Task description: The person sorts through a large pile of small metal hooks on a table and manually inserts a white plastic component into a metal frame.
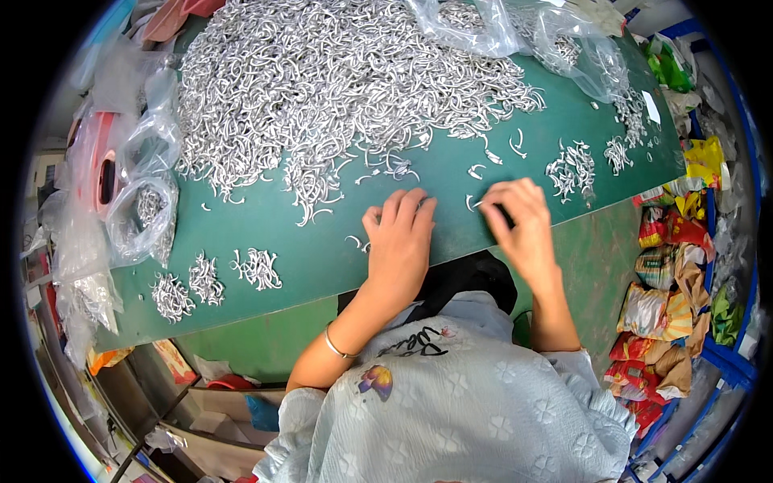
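My left hand (403, 241) rests on the green table near its front edge, fingers stretched forward and a little bent. Beside its thumb lie a few small curved silver-grey pieces (355, 241), and part of the surface under its palm is hidden. My right hand (522, 229) is bent at the table edge, with thumb and forefinger pinched together. A light sliver shows at their tips, apparently one small curved metal piece (476, 204). Ahead of both hands spreads a large heap of curved metal pieces (346, 88).
Small sorted piles (258, 268) sit at the table's left front, and another pile (572, 171) lies to the right. Clear plastic bags (145, 209) holding pieces stand at the left; more bags (564, 48) lie at the far right. Filled sacks (656, 314) line a blue rack.
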Tool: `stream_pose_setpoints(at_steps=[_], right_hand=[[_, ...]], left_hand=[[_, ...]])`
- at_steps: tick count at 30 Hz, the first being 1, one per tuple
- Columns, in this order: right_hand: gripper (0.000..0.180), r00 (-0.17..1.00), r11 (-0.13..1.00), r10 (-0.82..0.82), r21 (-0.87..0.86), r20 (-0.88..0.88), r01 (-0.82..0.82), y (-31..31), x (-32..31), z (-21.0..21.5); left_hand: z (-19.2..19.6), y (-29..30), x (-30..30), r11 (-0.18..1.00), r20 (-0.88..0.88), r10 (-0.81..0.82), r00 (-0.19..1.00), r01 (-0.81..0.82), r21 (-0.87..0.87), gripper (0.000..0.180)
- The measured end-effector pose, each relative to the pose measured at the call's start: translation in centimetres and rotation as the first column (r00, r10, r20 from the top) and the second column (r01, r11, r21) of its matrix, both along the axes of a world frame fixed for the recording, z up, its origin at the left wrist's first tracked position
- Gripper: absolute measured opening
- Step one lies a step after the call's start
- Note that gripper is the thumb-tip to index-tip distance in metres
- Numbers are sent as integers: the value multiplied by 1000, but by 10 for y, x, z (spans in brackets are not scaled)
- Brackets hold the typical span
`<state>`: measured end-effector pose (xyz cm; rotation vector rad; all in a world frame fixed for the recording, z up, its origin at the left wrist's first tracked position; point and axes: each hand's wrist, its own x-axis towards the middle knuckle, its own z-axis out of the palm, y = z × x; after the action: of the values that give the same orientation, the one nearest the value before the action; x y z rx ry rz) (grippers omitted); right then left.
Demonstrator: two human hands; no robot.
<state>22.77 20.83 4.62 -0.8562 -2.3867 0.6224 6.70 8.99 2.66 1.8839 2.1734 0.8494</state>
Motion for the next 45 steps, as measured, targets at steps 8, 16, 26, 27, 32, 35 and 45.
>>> stream_pose_setpoints(at_steps=[8, 16, 26, 27, 32, 35, 45], right_hand=[[13, 965, 970, -207, -161, -162, 181, 29, 0, 7], [14, 994, 976, -60, -212, -92, 39, 30, -1, 1], [13, 999, 998, 42, -48, -26, -44, 23, -12, 0], [14, 997, 997, 68, -18, -31, -68, 20, -18, 0], [10, 989, 988, 129, 74, 69, -134, 15, -34, -8], [9, 995, 994, 98, 35, 21, -99, 29, -24, -5], [11, 955, 959, 281, 23, 100, -284, 22, -35, -9]], left_hand=[[3, 67, 30, 999, 23, -17, 1000, 16, 44, 50], [0, 38, 14, 998, 65, -10, 998, 5, 69, 38], [-5, 39, 7, 997, 14, 54, 998, -54, 59, 29], [-5, 40, 6, 996, 35, 60, 998, -62, 68, 28], [1, 38, 7, 980, 153, 121, 981, -143, 140, 29], [10, 28, 10, 974, 147, 146, 978, -168, 153, 28], [10, 8, 22, 991, 135, 84, 987, -97, 95, 19]])
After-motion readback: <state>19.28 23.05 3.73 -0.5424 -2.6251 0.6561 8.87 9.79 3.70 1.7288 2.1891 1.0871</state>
